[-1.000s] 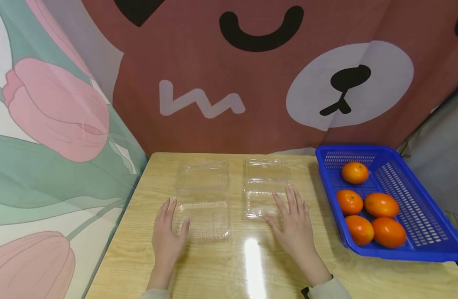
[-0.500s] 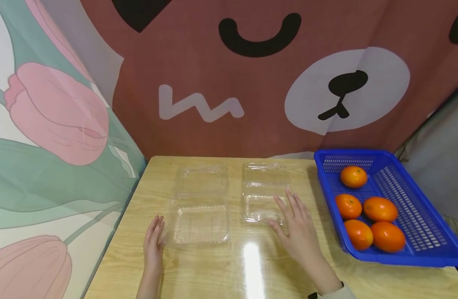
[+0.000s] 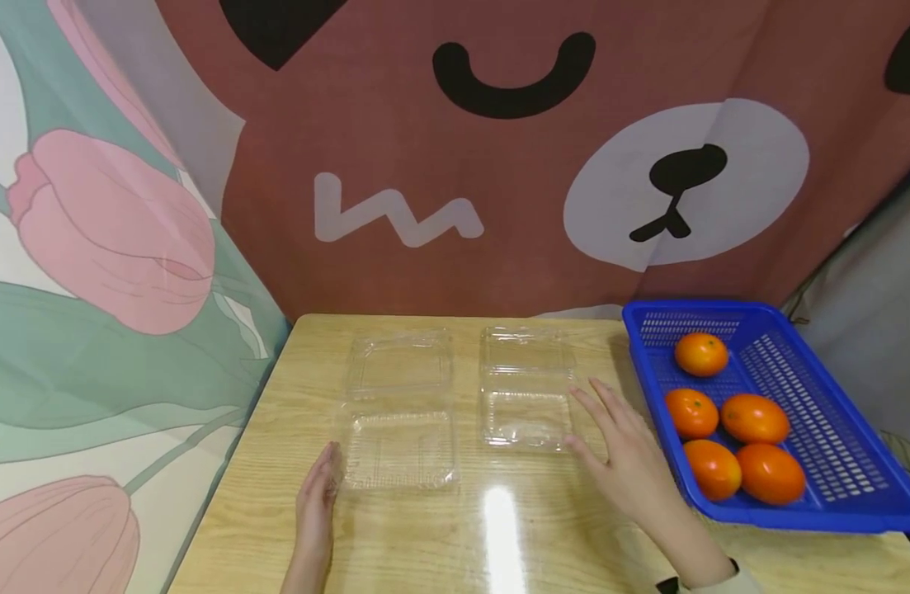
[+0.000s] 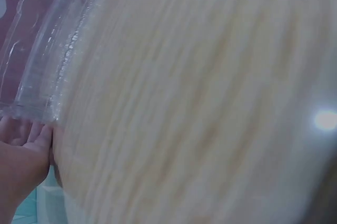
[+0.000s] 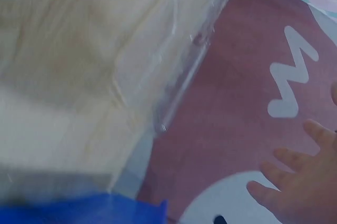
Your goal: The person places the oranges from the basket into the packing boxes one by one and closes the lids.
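Two clear plastic clamshell boxes lie on the table with their lids folded back. My left hand [image 3: 315,499] is at the near left corner of the left clamshell box [image 3: 401,450], fingers straight and on edge; in the left wrist view the fingertips sit right at the box's rim. Spread and relaxed, my right hand [image 3: 624,450] hovers just right of the right clamshell box [image 3: 527,419], between it and the blue basket [image 3: 833,462], holding nothing. In the right wrist view, the right hand's fingers [image 5: 279,174] are spread apart.
In the basket on the right lie several orange, tomato-like fruits [image 3: 770,473]. A wooden table [image 3: 417,544] runs back to a bear-print curtain [image 3: 395,272]. Along the left side hangs a tulip-print curtain [image 3: 113,247].
My left hand has drawn back from over the left box to its near left corner. My right hand has moved right, off the right box towards the basket.
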`<control>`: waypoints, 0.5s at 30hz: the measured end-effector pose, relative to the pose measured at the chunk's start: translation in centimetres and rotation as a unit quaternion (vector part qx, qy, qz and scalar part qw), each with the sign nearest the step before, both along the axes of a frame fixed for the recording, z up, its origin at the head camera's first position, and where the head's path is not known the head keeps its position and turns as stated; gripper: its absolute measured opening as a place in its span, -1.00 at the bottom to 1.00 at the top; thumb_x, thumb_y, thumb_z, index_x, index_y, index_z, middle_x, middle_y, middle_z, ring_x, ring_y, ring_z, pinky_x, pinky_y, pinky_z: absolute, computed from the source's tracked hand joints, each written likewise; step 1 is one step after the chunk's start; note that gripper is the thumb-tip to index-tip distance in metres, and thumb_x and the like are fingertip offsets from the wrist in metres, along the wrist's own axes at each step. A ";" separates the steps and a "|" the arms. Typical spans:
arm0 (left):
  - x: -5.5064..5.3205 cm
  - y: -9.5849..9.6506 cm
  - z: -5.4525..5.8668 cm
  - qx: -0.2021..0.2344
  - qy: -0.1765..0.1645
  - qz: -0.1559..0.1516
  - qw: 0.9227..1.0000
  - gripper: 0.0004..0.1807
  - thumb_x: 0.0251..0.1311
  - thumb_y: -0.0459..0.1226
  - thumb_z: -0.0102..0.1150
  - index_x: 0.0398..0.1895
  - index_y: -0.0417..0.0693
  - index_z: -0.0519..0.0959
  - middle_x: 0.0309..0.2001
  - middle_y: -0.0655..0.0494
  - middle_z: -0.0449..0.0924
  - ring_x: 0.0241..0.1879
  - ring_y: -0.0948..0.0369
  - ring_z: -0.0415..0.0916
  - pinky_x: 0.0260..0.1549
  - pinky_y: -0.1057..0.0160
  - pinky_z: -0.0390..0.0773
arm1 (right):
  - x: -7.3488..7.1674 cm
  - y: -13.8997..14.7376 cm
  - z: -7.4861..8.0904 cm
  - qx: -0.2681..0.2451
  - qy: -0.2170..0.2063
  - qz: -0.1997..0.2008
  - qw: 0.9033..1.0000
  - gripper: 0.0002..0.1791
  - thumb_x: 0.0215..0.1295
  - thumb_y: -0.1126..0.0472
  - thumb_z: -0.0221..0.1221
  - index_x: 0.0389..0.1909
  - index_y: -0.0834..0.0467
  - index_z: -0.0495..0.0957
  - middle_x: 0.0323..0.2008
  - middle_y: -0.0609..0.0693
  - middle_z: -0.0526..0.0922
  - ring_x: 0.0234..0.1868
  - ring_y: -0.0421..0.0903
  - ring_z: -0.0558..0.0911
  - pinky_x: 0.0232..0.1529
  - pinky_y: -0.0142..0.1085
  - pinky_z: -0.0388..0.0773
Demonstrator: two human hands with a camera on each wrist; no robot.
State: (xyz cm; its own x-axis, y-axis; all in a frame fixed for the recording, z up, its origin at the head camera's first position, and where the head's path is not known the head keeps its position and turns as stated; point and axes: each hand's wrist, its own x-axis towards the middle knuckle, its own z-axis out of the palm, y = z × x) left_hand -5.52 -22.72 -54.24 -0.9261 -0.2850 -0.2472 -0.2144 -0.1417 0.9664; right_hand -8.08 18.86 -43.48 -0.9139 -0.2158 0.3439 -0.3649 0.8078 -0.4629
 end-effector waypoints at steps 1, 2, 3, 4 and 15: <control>0.0 0.0 0.0 0.001 0.001 0.000 1.000 -0.38 0.57 0.00 -0.29 0.55 -0.12 0.07 0.52 0.02 0.05 0.51 0.10 -0.02 0.39 0.24 0.09 | 0.0 0.4 0.4 0.005 -0.002 0.002 1.000 -0.32 0.37 -0.01 0.23 0.47 -0.08 0.26 0.46 0.19 0.19 0.40 0.35 0.19 0.20 0.40 0.15; 0.0 0.0 -0.1 0.002 0.003 0.000 1.000 -0.37 0.57 0.01 -0.30 0.55 -0.12 0.07 0.52 0.04 0.06 0.50 0.13 0.00 0.38 0.26 0.11 | 0.0 0.8 0.8 0.007 -0.005 0.005 1.000 -0.32 0.38 -0.01 0.22 0.47 -0.09 0.25 0.47 0.19 0.18 0.40 0.35 0.19 0.20 0.40 0.15; 0.0 0.0 -0.1 0.003 0.007 0.000 1.000 -0.37 0.58 0.01 -0.31 0.54 -0.13 0.08 0.52 0.05 0.08 0.49 0.18 0.04 0.36 0.28 0.16 | -0.1 1.2 1.2 0.011 -0.007 0.007 1.000 -0.32 0.38 -0.02 0.21 0.48 -0.10 0.24 0.48 0.18 0.17 0.40 0.35 0.19 0.20 0.40 0.15; 0.0 0.0 -0.2 0.006 0.012 0.001 1.000 -0.38 0.58 -0.01 -0.30 0.54 -0.14 0.09 0.51 0.07 0.10 0.47 0.24 0.09 0.31 0.33 0.21 | -0.1 1.6 1.5 0.014 -0.011 0.008 1.000 -0.32 0.39 -0.03 0.21 0.48 -0.09 0.24 0.49 0.17 0.16 0.41 0.34 0.18 0.20 0.40 0.14; -0.2 -0.3 -0.6 0.069 0.036 0.025 0.997 -0.45 0.53 -0.21 -0.12 0.50 -0.19 0.17 0.31 0.46 0.40 0.19 0.55 0.36 -0.03 0.45 0.39 | -1.9 6.0 4.2 0.024 -0.052 0.033 0.998 -0.37 0.41 0.03 0.20 0.45 -0.01 0.29 0.44 0.21 0.23 0.37 0.36 0.23 0.05 0.43 0.27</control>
